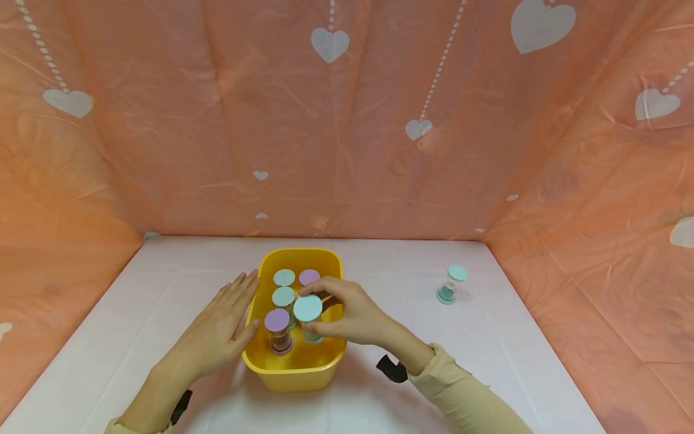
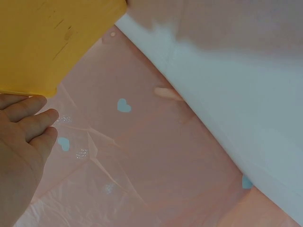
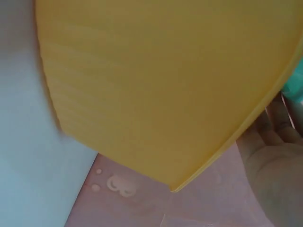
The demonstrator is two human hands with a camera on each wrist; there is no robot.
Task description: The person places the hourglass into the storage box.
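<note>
A yellow tub (image 1: pixel 297 380) stands on the white-covered table, holding several small hourglasses with mint or purple caps. My right hand (image 1: pixel 352 313) reaches over the tub's right rim and pinches a mint-capped hourglass (image 1: pixel 308 308) between thumb and fingers. In the right wrist view, part of its teal sand (image 3: pixel 294 82) shows beside the fingers. My left hand (image 1: pixel 219 328) lies along the tub's left rim with straight fingers touching it. Closest to the front inside the tub is a purple-capped hourglass (image 1: pixel 278 320). The lower parts of the rear hourglasses are hidden.
Another mint-capped hourglass (image 1: pixel 456 273) stands apart on the table's right side. The white table cover (image 1: pixel 390 265) meets an orange curtain (image 1: pixel 374 199) with white hearts at the back and both sides.
</note>
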